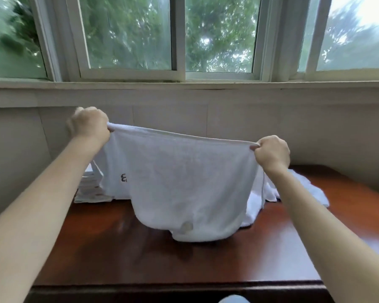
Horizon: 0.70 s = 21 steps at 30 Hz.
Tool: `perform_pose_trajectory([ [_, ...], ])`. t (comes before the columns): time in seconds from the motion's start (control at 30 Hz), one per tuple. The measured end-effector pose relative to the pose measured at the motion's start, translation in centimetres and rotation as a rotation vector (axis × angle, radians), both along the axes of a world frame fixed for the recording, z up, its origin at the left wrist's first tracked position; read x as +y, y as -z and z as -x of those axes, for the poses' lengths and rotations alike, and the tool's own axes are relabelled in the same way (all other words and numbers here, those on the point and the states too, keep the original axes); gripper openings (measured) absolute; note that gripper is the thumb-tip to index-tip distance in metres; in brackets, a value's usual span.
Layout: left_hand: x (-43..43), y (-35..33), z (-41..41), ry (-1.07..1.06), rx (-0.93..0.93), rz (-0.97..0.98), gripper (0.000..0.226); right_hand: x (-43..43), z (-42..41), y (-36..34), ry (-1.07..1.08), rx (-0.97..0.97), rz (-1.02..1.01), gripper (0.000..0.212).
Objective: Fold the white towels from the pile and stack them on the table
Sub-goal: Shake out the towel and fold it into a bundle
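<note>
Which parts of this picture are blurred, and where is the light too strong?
Head view: the trees behind the window are smeared, worst at left; the sky at top right is washed out; the table shows soft reflections; the white towel, left hand and right hand look fairly sharp.

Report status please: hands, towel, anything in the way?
Left hand, right hand each grip a top corner of towel. Bottom edge touches table. Stack, pile behind; nothing blocking.
</note>
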<state>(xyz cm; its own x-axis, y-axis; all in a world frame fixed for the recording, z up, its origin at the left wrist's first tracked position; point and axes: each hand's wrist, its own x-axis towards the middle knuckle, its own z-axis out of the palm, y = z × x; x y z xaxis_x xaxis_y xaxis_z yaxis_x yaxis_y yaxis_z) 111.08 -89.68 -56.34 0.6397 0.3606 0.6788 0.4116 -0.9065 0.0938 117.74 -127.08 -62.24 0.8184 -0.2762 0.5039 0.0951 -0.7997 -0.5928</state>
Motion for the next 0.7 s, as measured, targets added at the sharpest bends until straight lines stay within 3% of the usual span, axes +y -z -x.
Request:
perform_pose_trajectory([
  [0.1,-0.8,0.1,1.5,-0.116,-0.022,0.227,0.027,-0.9,2.8,-1.3,-0.026,-0.124,-0.262,0.02],
  [0.17,-1.3,0.3,2.3,-0.08,-0.024,0.305,0.023,-1.1,4.6,-1.5,-0.099,-0.184,-0.517,0.026],
  [0.23,-1.8,1.3,3.0,0.049,-0.145,0.427,0.022,-0.9,6.0,-1.2,-0.124,-0.24,-0.656,0.028],
  [0.33,-3.5,2.9,4.4,0.22,-0.461,0.699,0.024,-0.1,8.3,-0.5,-0.112,-0.403,-0.684,0.023],
  [0.4,-4.8,3.6,5.5,0.245,-0.635,0.662,0.027,0.3,10.0,0.1,-0.118,-0.546,-0.592,0.028],
  [0.57,-6.1,4.7,6.5,0.363,-0.927,0.32,0.032,-0.3,11.2,1.3,-0.175,-0.72,-0.21,0.063],
  [0.7,-4.7,5.9,3.5,0.304,-0.732,0.054,0.045,-0.9,7.3,1.9,-0.055,-0.59,-0.091,0.072],
])
